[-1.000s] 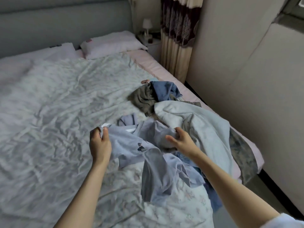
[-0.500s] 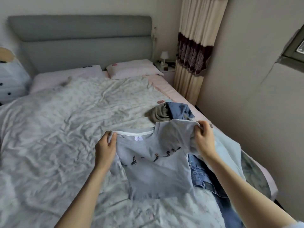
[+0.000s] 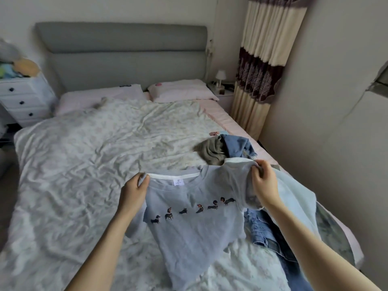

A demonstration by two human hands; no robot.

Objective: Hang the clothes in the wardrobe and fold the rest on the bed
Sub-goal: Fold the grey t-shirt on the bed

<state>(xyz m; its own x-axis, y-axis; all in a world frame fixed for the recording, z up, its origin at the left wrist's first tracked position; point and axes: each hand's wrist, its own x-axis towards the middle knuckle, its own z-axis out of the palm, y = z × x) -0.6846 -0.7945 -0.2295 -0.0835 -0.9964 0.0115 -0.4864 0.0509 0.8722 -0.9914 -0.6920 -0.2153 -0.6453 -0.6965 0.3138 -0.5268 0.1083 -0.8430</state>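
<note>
pinching the t-shirt (image 3: 195, 219) by its shoulders, left hand (image 3: 134, 191) and right hand (image 3: 265, 185) spread it — laying it flat on the bed (image 3: 84, 164) to fold looks next.

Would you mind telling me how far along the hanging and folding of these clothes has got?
It looks barely started: no folded stack shows on the bed, and no wardrobe is in view. In hand: the left hand and right hand hold a light blue T-shirt spread by its shoulders. Left: jeans, a pale garment, and crumpled olive and blue pieces.
</note>
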